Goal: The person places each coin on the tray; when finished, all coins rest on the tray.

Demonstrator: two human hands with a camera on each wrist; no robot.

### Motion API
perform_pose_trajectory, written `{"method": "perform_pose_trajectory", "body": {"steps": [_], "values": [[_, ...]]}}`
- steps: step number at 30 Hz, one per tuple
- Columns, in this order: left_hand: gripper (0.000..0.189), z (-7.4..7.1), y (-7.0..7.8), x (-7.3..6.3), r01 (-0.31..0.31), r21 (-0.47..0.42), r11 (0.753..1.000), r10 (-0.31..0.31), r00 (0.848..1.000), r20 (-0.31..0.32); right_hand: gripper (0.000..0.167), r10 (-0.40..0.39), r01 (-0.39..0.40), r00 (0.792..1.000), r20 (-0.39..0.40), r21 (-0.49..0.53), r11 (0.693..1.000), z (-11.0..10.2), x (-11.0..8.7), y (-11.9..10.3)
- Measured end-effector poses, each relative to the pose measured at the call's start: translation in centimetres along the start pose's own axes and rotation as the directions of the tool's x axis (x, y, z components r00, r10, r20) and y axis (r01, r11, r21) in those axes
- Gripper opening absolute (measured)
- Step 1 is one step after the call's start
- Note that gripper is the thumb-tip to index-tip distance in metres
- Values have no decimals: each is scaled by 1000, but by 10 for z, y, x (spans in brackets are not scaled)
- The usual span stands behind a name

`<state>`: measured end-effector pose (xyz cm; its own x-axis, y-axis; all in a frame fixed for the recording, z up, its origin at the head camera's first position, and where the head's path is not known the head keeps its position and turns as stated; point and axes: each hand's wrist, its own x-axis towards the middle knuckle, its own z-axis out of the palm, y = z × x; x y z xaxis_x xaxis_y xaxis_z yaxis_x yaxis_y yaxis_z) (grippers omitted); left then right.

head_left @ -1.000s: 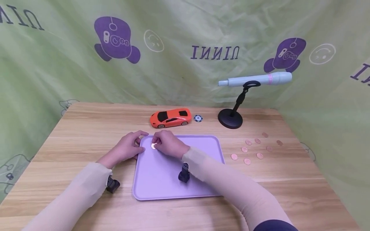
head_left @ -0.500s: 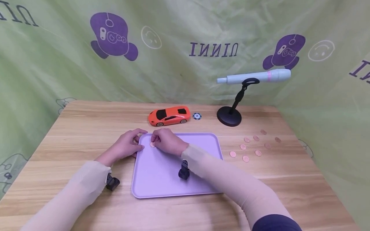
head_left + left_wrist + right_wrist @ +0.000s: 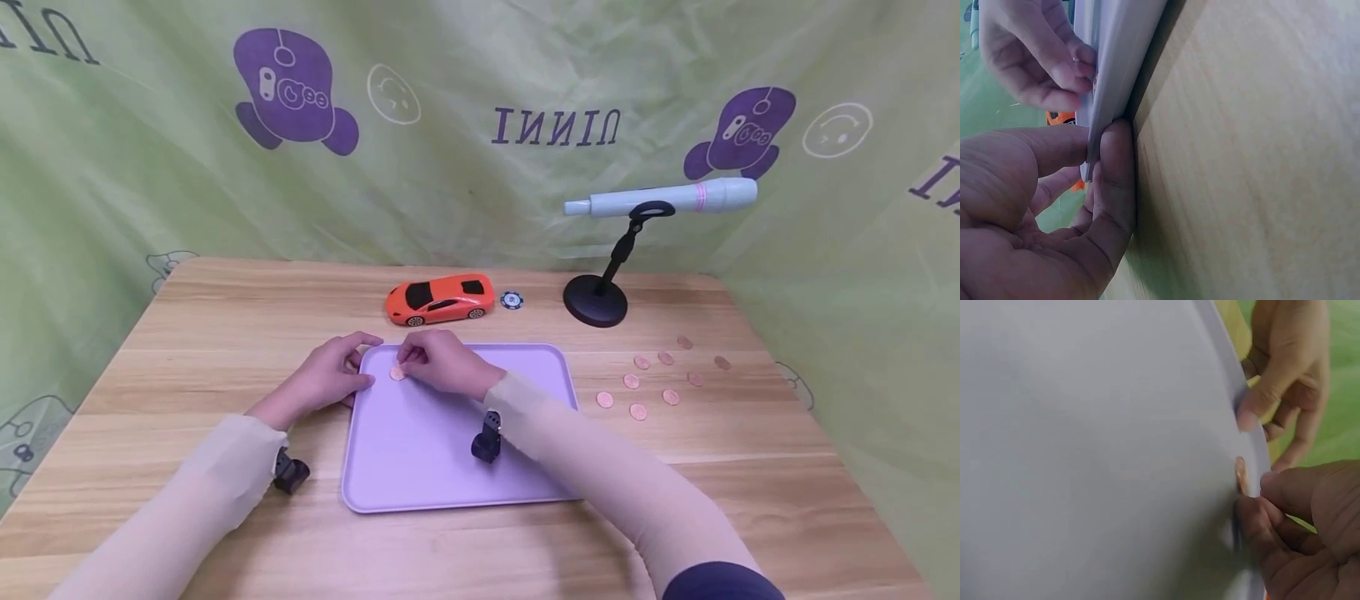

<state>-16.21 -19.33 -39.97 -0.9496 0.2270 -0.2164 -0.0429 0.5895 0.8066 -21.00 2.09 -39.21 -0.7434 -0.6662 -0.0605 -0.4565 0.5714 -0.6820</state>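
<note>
A lilac tray (image 3: 416, 467) lies on the wooden table. My left hand (image 3: 330, 372) pinches its far left corner, thumb over the rim and fingers underneath, as the left wrist view shows at the tray edge (image 3: 1124, 59). On the tray near that corner lies a small copper-coloured coin (image 3: 397, 372). My right hand (image 3: 448, 364) is just right of it, with fingertips (image 3: 1250, 509) right at the edge of the coin (image 3: 1241, 474) in the right wrist view. Its thumb and index finger are slightly apart, with the coin beyond their tips.
Several similar coins (image 3: 632, 381) are scattered on the table right of the tray. Behind it stand an orange toy car (image 3: 441, 300), a blue-and-white poker chip (image 3: 512, 300) and a light blue microphone (image 3: 660, 200) on a black stand (image 3: 596, 300). A green curtain (image 3: 450, 192) hangs behind.
My right hand has drawn slightly back to the right from the coin, which shows more fully on the tray. The left hand keeps its place at the corner. The head view has tilted slightly.
</note>
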Motion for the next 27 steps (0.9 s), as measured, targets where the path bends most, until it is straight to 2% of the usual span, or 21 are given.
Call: {"method": "perform_pose_trajectory", "body": {"steps": [5,12,20,27], "values": [[58,1,-1,-1,10,-2,1000,-10,1000,-1,16,-2,3,1000,-6,34,999,-17,-18,10],[58,2,1,-1,24,-6,1000,-24,1000,-3,19,17,-8,991,-130,66,998,-44,-60,33],[58,-2,-1,-3,16,18,1000,-16,1000,-14,17,45,-45,977,-208,6,999,-65,-113,65],[58,0,0,-3,-11,4,1000,11,1000,-4,14,99,-116,951,-293,-44,992,-83,-159,93]]}}
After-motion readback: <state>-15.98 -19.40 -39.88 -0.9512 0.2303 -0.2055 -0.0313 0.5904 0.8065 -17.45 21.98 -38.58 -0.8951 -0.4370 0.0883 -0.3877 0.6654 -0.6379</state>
